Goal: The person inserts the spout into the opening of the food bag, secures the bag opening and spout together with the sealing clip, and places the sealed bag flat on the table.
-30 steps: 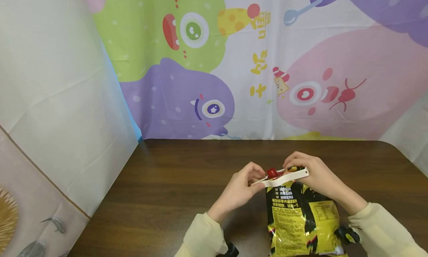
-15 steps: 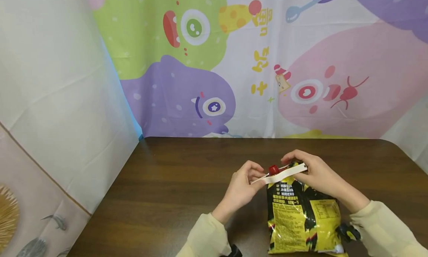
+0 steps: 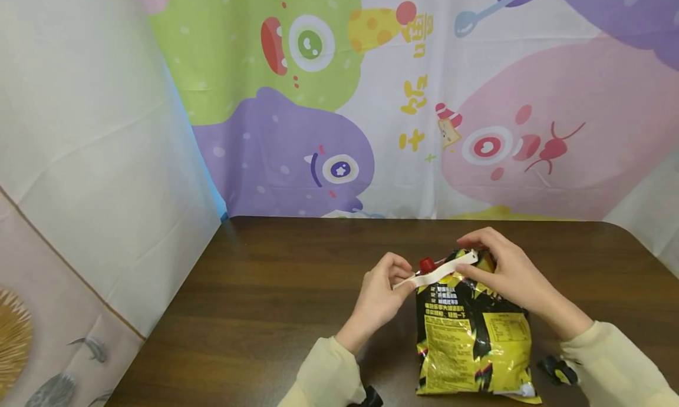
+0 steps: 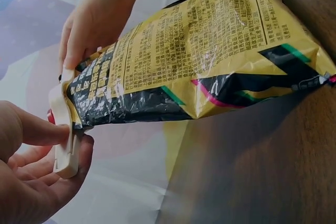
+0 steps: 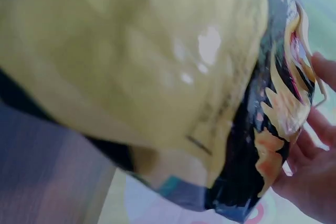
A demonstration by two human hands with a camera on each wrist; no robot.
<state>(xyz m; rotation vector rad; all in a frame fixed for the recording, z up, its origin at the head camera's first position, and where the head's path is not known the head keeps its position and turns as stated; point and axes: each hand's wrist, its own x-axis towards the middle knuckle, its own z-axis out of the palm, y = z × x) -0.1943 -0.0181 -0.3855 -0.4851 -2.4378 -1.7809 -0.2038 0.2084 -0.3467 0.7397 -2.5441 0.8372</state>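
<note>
A yellow and black snack bag (image 3: 451, 348) leans upright on the table, printed back towards me. Across its top edge runs a white bag clip (image 3: 437, 274) with a red cap (image 3: 427, 265) behind it. My left hand (image 3: 379, 298) pinches the clip's left end between thumb and fingers; the left wrist view shows that end of the clip (image 4: 65, 163) beyond the bag's edge. At the bag's upper right corner, my right hand (image 3: 509, 271) holds on, thumb at the clip and fingers behind. The right wrist view has the bag (image 5: 157, 77) filling most of it.
The dark wooden table (image 3: 265, 313) ends at a patterned curtain (image 3: 318, 130). A pale sheet (image 3: 106, 130) hangs along the left side. Black wrist devices (image 3: 557, 370) sit by both sleeves.
The bag and clip have shifted slightly left. My right hand has moved up and off the clip's very end, its fingers spreading over the bag's corner. My left hand keeps its pinch.
</note>
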